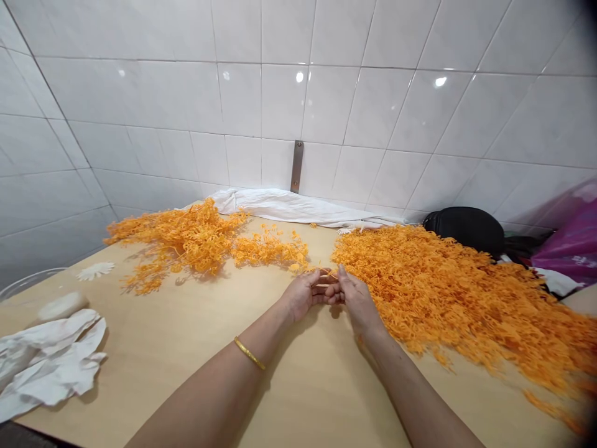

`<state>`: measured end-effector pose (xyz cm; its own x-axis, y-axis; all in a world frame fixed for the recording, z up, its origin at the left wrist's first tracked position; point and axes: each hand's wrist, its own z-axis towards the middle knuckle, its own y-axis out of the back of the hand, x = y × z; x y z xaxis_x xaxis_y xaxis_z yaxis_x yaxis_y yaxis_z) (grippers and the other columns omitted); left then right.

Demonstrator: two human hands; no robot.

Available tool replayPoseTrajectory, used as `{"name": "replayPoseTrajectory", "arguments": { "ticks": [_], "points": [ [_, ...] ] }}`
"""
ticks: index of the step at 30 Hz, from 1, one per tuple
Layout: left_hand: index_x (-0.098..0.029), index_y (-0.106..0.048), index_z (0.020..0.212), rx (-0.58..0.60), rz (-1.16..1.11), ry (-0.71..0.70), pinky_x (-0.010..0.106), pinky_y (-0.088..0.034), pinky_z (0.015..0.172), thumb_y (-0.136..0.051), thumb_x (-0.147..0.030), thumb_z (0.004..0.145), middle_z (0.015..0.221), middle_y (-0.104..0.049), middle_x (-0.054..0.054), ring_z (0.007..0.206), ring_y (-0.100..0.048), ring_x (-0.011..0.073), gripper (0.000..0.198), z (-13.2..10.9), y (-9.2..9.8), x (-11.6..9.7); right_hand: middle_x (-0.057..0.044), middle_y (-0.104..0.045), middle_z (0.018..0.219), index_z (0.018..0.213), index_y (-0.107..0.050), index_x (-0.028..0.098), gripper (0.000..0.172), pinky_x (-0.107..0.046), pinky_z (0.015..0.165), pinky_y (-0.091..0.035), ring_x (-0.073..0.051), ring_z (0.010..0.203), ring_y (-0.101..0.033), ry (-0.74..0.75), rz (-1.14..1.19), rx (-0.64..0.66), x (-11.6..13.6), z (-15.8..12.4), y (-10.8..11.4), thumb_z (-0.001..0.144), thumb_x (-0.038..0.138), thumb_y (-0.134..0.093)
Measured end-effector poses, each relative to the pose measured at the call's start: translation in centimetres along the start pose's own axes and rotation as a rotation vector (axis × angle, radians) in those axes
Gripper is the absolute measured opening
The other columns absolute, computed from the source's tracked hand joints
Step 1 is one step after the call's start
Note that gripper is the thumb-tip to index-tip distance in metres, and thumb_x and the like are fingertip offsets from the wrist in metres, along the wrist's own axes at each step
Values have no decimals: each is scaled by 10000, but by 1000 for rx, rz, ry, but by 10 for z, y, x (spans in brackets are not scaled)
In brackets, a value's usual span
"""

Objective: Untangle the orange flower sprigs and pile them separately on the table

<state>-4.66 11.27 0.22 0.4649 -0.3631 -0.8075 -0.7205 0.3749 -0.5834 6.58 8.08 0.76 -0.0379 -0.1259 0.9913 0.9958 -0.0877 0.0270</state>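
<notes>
- A pale wooden table (186, 348) fills the view and runs into a corner of glossy white wall tiles (326, 93); a small metal bracket (296, 166) is fixed to the wall just above the tabletop.
- A white cloth (289, 206) lies along the back edge, with crumpled white fabric (51, 364) at the near left.
- A black bag (466, 229) and a purple plastic bag (571, 242) sit at the far right; their contents are hidden.
- A big orange pile (466, 298) spreads over the right side, and a smaller orange heap (196, 239) lies at the back left.
- The left hand (305, 292) and right hand (354, 298) meet between the heaps, fingertips pressed together, pinching a thin orange strand (323, 271).
</notes>
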Motion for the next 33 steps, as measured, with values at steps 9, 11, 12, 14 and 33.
{"name": "replayPoseTrajectory", "arguments": {
  "ticks": [9, 11, 12, 14, 33],
  "points": [
    [-85, -573, 828, 110, -46, 163, 356, -453, 733, -551, -219, 731, 821, -633, 133, 757, -618, 212, 166, -4, 12, -9, 25, -453, 462, 615, -480, 182, 368, -215, 403, -350, -102, 424, -426, 180, -284, -181, 0, 4, 8, 795, 491, -394],
    [-89, -560, 826, 102, -151, 180, 399, -442, 770, -563, -260, 727, 875, -629, 149, 850, -602, 240, 198, -6, 19, -21, 18, -459, 479, 617, -484, 182, 359, -220, 423, -353, -107, 445, -435, 210, -350, -200, 2, 4, 10, 807, 470, -383],
    [-91, -554, 824, 78, -197, 165, 412, -439, 778, -558, -317, 731, 885, -627, 154, 878, -593, 250, 245, -6, 22, -26, 17, -458, 486, 621, -487, 181, 357, -221, 424, -347, -107, 449, -435, 215, -379, -200, 2, 3, 10, 812, 461, -377],
    [-97, -547, 821, 3, -251, 136, 415, -446, 770, -532, -437, 726, 870, -625, 154, 877, -593, 257, 354, -5, 27, -33, 22, -446, 491, 633, -491, 182, 348, -218, 421, -329, -103, 443, -421, 226, -434, -189, 1, 2, 8, 822, 446, -366],
    [-141, -579, 780, -215, -424, 144, 253, -478, 575, -513, -175, 761, 688, -605, 41, 602, -573, 125, 76, -1, 2, -6, -9, -585, 799, 869, -572, 184, 230, -242, 635, -426, -125, 708, -532, 185, -5, 50, -5, -2, -7, 705, 345, -583]
  ]
}}
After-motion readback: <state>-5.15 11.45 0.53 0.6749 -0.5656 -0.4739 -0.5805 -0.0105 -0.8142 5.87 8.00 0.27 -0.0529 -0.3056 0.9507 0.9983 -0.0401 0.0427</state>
